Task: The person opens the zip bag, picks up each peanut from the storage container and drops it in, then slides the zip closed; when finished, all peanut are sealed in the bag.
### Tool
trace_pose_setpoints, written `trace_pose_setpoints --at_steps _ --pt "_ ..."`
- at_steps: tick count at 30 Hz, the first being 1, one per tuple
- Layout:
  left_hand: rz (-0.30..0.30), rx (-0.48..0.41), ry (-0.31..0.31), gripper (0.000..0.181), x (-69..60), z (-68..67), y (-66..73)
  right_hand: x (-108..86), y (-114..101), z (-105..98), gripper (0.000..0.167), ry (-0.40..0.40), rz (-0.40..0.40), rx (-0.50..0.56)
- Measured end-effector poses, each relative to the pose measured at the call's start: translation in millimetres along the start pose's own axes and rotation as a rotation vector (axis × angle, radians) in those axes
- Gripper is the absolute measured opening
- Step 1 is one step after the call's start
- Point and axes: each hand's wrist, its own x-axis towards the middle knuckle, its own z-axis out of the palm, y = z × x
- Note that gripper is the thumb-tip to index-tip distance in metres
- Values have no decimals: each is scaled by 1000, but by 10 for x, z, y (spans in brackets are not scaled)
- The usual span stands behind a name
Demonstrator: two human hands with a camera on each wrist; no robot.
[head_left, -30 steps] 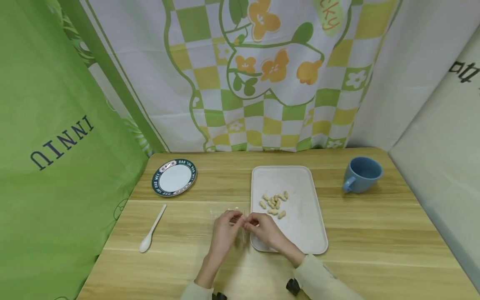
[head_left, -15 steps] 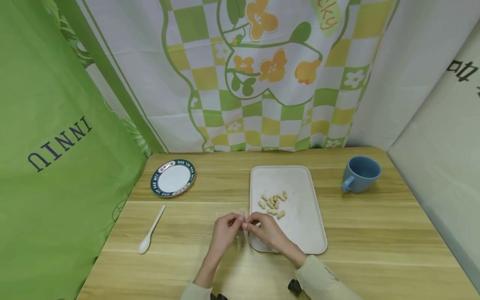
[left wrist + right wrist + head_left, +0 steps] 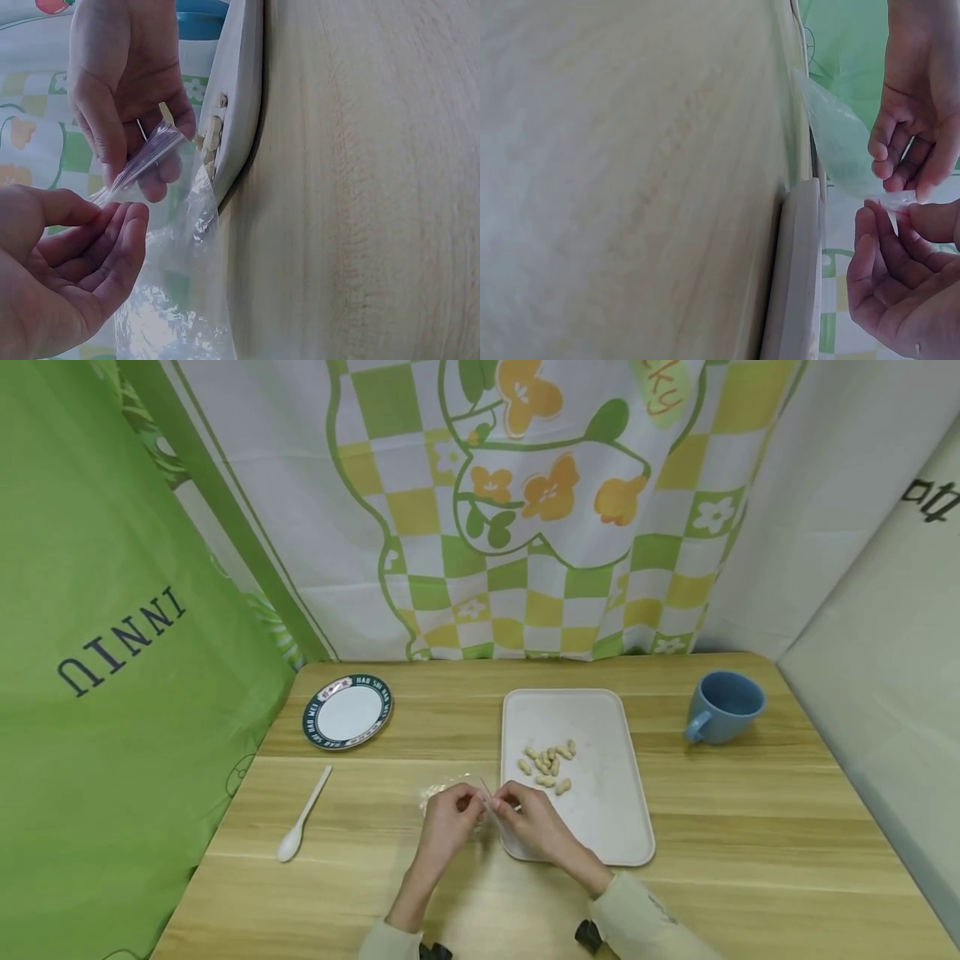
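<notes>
A clear plastic bag hangs between the two hands, its upper edge bunched and creased. My left hand pinches that edge between thumb and fingertips. From the other side my right hand also pinches it, the fingertips close to the left ones. In the right wrist view, the bag trails away beyond the left hand. Beside the hands, several unshelled peanuts lie on a pale rectangular tray, whose left edge is just under the right hand.
To the left, a white spoon lies below a green-rimmed plate. A blue mug stands at the back right of the wooden table. Patterned cloth hangs behind the table's far edge.
Both hands stay in nearly the same place. Their fingertips have drawn slightly apart, with a strip of the bag's edge now showing between them. The plate, spoon, tray and mug have not moved.
</notes>
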Motion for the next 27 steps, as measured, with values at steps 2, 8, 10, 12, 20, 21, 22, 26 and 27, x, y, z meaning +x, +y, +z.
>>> trace_pose_setpoints --at_steps 2,8,10,12,20,21,22,26,27 --pt "6 12 0 9 -3 -5 11 -1 1 5 5 12 -11 3" --pt "18 48 -5 10 -19 -31 60 11 23 -24 5 46 -13 -12" --pt "10 72 -1 9 -31 -51 76 20 40 -61 5 80 6 -29" --pt "13 112 -7 9 -40 -77 95 29 57 -105 6 114 5 -76" --pt "16 260 -132 11 -67 -186 263 63 5 -245 13 208 -216 -473" --pt "13 268 -150 11 -72 -193 287 62 -20 -252 16 219 -225 -492" --pt "8 272 -167 12 -76 -195 307 57 -45 -254 20 227 -234 -498" --pt "11 300 -151 11 -91 -174 366 13 -126 -220 28 213 -289 -434" --pt "16 305 -134 11 -96 -160 375 -5 -138 -201 29 203 -307 -411"
